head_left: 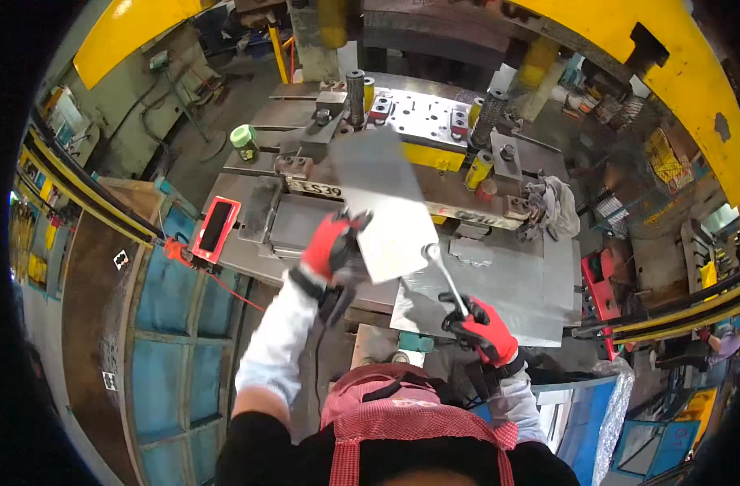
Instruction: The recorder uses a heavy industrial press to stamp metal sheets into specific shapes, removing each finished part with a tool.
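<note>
A flat grey metal sheet (pixel 394 231) is held up over the bench, tilted, its far end slightly blurred. My left hand (pixel 331 245), in a red and black glove, grips its left edge. In my right hand (pixel 485 328), gloved alike, is a metal rod with a round end (pixel 448 278). That round end meets the sheet near its right edge; whether it presses on it I cannot tell. To the left, beyond my left hand, lie flat metal plates (pixel 307 223). A larger bare sheet (pixel 512 301) covers the bench under my right hand.
Beyond the sheet stands a die block with holes (pixel 418 116), flanked by upright posts (pixel 491 116) and yellow cylinders (pixel 478 170). A green container (pixel 243 139) and a red-framed box (pixel 217 229) sit left. Rags (pixel 555 207) lie right. Yellow-black bars (pixel 678 312) flank both sides.
</note>
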{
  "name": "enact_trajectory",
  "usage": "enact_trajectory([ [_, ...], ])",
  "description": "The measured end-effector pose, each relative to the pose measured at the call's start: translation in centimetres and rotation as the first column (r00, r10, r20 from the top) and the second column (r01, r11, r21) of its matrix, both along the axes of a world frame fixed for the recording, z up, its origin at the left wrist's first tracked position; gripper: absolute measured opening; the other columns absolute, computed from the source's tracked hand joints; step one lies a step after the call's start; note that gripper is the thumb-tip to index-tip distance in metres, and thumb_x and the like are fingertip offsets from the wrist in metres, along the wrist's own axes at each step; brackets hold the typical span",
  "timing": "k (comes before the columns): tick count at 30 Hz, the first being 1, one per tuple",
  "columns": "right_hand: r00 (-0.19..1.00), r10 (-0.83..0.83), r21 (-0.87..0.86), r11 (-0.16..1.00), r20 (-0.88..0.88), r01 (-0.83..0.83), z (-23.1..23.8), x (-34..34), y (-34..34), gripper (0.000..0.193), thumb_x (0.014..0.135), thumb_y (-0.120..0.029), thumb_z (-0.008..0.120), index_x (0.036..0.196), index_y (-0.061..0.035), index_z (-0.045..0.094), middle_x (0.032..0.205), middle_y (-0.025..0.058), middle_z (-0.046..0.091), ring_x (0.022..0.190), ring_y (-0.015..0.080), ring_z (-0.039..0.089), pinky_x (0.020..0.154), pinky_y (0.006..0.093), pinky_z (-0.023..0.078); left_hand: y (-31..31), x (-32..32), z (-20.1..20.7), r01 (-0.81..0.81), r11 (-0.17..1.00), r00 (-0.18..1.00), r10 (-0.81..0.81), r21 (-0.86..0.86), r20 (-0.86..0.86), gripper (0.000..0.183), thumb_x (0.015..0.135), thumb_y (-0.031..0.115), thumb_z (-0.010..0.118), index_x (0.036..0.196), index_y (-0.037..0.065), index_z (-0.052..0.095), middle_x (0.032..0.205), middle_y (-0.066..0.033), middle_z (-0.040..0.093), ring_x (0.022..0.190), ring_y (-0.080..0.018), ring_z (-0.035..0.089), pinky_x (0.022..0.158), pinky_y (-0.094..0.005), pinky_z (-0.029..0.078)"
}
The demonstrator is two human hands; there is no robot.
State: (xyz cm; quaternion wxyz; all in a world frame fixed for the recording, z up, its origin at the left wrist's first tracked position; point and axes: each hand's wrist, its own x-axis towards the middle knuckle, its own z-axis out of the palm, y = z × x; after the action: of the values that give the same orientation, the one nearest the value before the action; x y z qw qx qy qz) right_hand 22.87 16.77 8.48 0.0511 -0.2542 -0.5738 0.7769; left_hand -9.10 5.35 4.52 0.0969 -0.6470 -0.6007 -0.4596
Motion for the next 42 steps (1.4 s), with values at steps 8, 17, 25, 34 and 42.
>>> enact_trajectory([
  [8, 0.988, -0.057, -0.017, 0.998, -0.144, 0.055, -0.1, -5.6, 4.6, 0.031, 0.083, -0.016, 0.055, 0.110, -0.0032, 0.049, 0.076, 0.0011, 0.051, 0.056, 0.0074, 0.043, 0.049, 0.0226, 0.036, 15.6, -11.6, -2.2, 0.356, 0.894, 0.866, -0.206, -0.272, 0.456, 0.017, 0.087, 0.019, 0.050, 0.089, 0.006, 0.060, 0.074, 0.0030, 0.057, 0.065, -0.0086, 0.051, 0.062, -0.0258, 0.042],
  [17, 0.983, 0.001, 0.124, 0.992, -0.183, 0.022, 0.1, -6.4, 7.2, 0.025, 0.083, -0.018, 0.055, 0.099, -0.0001, 0.053, 0.064, -0.0009, 0.045, 0.054, 0.0055, 0.040, 0.047, 0.0205, 0.031, 9.7, -0.3, -0.1, 0.363, 0.871, -0.352, -0.201, 0.331, 0.914, 0.031, 0.090, 0.024, 0.049, 0.112, 0.002, 0.053, 0.093, -0.0072, 0.062, 0.079, -0.0168, 0.061, 0.070, -0.0324, 0.053],
  [25, 0.993, -0.061, -0.086, 0.995, -0.105, 0.052, 0.5, -7.5, 7.2, 0.013, 0.081, -0.014, 0.059, 0.090, -0.0051, 0.054, 0.061, -0.0019, 0.046, 0.048, 0.0056, 0.042, 0.043, 0.0205, 0.030, 12.3, 0.4, -3.1, 0.210, 0.903, -0.415, -0.264, 0.374, 0.871, 0.027, 0.090, 0.023, 0.048, 0.100, -0.002, 0.045, 0.089, -0.0268, 0.059, 0.080, -0.0379, 0.061, 0.073, -0.0421, 0.053],
  [34, 0.791, -0.577, 0.068, 0.798, -0.201, 0.599, -15.5, 2.6, 6.0, 0.040, 0.088, -0.029, 0.046, 0.122, -0.0083, 0.046, 0.088, 0.0077, 0.062, 0.051, 0.0107, 0.048, 0.044, 0.0245, 0.039, 13.2, 0.3, -2.8, 0.155, 0.920, -0.485, -0.246, 0.359, 0.839, 0.018, 0.090, 0.026, 0.046, 0.093, 0.009, 0.043, 0.094, -0.0311, 0.057, 0.080, -0.0423, 0.060, 0.074, -0.0463, 0.052],
  [42, 0.590, -0.802, -0.226, 0.594, -0.094, 0.772, -21.8, 5.5, 6.4, 0.028, 0.087, -0.035, 0.044, 0.070, -0.0127, 0.044, 0.052, 0.0028, 0.041, 0.036, 0.0182, 0.037, 0.034, 0.0324, 0.030, 13.5, 0.7, -1.6, 0.100, 0.949, -0.554, -0.195, 0.298, 0.809, 0.024, 0.089, 0.027, 0.043, 0.101, 0.005, 0.040, 0.096, -0.0334, 0.054, 0.079, -0.0421, 0.060, 0.073, -0.0500, 0.051],
])
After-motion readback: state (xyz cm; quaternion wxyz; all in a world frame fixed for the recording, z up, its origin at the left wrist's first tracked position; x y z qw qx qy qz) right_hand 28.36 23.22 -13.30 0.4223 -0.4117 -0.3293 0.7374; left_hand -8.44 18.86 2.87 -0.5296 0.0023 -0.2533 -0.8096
